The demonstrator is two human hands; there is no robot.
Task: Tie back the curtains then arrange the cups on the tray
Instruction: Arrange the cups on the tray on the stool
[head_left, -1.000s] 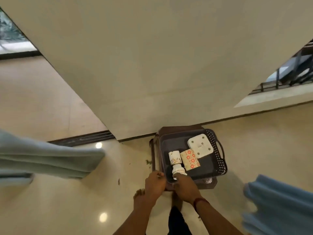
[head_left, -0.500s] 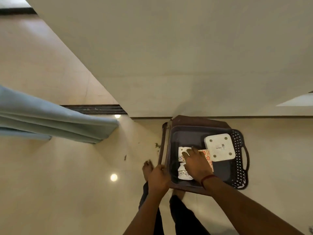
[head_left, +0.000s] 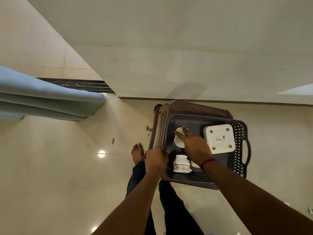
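Two cups show plainly inside the dark plastic tray [head_left: 240,150], which has perforated walls and a cut-out handle on its right side. The tray sits on a brown plastic stool [head_left: 194,108] that stands on the tiled floor [head_left: 59,167] close to the wall.

The right hand [head_left: 194,146] reaches into the left half of the tray and grasps the tilted cup [head_left: 179,141], a plain white one with its open mouth turned down and to the left. The fingers [head_left: 186,132] lie over its upper side; the thumb is hidden. A red thread band [head_left: 208,162] circles that wrist.

Just nearer the person, the banded cup [head_left: 181,165] stands upside down on the tray floor, white with a dark patterned band around its rim. It is apart from the tilted cup and just beside the right wrist. A sliver of orange print peeks out at the right edge of the hand; what it belongs to cannot be told.

The left hand [head_left: 156,158] is clenched around the tray's left rim, knuckles up.

A white square device [head_left: 219,139] with a dotted underside and four round feet lies in the tray's right half, near the handle.

A bare foot [head_left: 137,152] rests on the floor left of the stool. Folds of pale blue curtain [head_left: 47,100] hang at the left, well apart from the tray.
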